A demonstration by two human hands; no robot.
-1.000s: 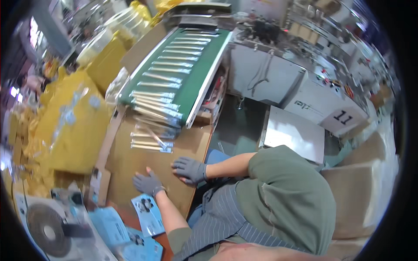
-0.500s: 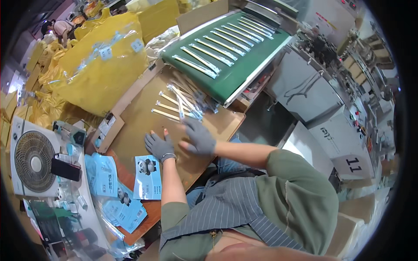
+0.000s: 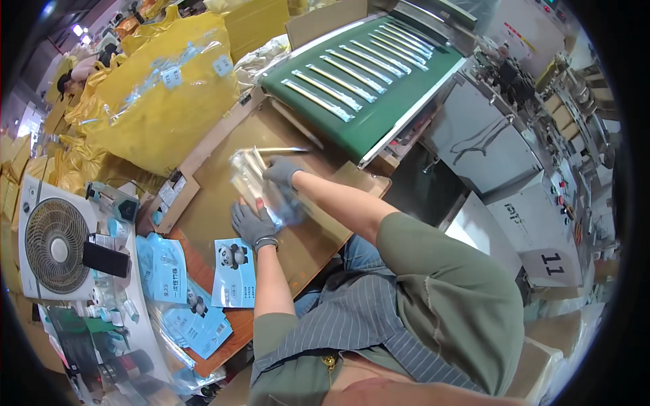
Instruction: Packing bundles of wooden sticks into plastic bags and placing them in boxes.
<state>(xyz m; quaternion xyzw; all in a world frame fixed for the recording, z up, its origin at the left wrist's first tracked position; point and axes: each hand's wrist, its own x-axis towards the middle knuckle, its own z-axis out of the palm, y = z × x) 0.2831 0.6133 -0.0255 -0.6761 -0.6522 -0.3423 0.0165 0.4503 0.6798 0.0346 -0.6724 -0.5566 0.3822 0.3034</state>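
Observation:
A loose bunch of chopsticks in clear wrappers [image 3: 248, 170], blurred by motion, lies on the brown tabletop between my hands. My right hand [image 3: 282, 172], in a grey glove, is closed over the far right side of the bunch. Its fingertips are partly hidden. At the near end of the bunch is my left hand [image 3: 253, 226], also gloved in grey, with its fingers apart and its thumb up against the wrappers. One wrapped chopstick set [image 3: 281, 149] points off to the right beyond the bunch. Just nearer than my left hand lies a blue panda-printed bag [image 3: 234, 274].
Wrapped chopsticks lie in a row on a green conveyor belt [image 3: 325, 128] at the far right. More blue bags [image 3: 161, 271] overlap at the left, beside a fan [image 3: 57, 247] and a black phone [image 3: 106, 260]. A large yellow sack [image 3: 162, 108] stands beyond the cardboard edge.
My right hand has reached farther out and onto the chopsticks. The scattered chopsticks have come together and nearer, against my left hand. My left hand has barely shifted.

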